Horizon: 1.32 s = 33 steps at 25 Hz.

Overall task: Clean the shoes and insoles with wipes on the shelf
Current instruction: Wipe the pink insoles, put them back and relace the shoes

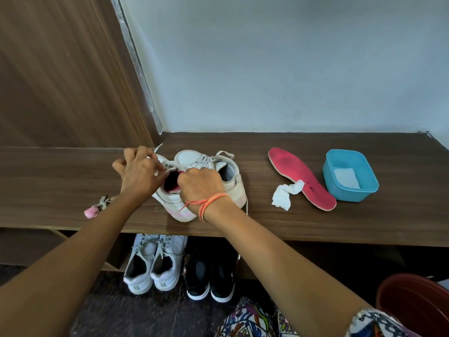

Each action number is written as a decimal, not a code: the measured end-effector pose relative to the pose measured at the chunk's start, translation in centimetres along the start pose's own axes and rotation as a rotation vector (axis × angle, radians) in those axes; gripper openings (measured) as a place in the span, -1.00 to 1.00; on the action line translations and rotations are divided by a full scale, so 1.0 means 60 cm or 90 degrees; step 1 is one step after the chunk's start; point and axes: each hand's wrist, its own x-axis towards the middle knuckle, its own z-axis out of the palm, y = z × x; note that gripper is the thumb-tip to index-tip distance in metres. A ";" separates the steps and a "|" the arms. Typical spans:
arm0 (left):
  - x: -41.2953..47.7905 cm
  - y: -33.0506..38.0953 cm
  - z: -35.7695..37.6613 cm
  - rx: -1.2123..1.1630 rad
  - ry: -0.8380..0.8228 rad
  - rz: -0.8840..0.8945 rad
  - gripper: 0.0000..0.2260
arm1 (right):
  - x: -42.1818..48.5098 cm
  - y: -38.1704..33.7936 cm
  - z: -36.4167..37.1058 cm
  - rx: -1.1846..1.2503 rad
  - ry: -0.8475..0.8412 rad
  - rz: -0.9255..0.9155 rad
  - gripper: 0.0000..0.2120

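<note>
Shoe [173,203] gripped by left hand [141,171]; right hand [201,184] pinches its pink insole [171,183]

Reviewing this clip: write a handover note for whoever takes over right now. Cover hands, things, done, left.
Left hand pinches the tongue and laces of the open shoe; right hand curls on the red insole inside it.
Second shoe stands against it on the shelf.
Loose insole lies beside the blue tub of wipes, a crumpled wipe resting partly on it.
Done: one insole out, probably wiped.
Left: pull this insole, wipe it; whether the shoes are wiped cannot be told.
</note>
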 end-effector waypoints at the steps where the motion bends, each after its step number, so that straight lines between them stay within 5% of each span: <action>1: -0.001 0.001 0.000 0.001 0.001 0.003 -0.82 | 0.008 0.002 0.007 0.010 -0.007 0.001 -0.70; 10: -0.003 -0.004 0.003 0.018 0.003 0.000 -0.78 | 0.032 0.006 0.040 0.110 -0.088 0.044 -0.57; 18: -0.003 0.004 -0.002 0.014 -0.027 0.021 -0.80 | 0.007 0.011 0.069 0.064 0.108 -0.062 -0.82; 29: 0.004 -0.016 0.003 -0.012 -0.059 0.041 -0.86 | 0.085 0.011 0.056 0.077 -0.112 -0.055 -0.68; 33: 0.008 -0.012 -0.002 0.005 -0.073 0.041 -0.84 | 0.059 0.007 0.054 0.023 -0.080 -0.099 -0.70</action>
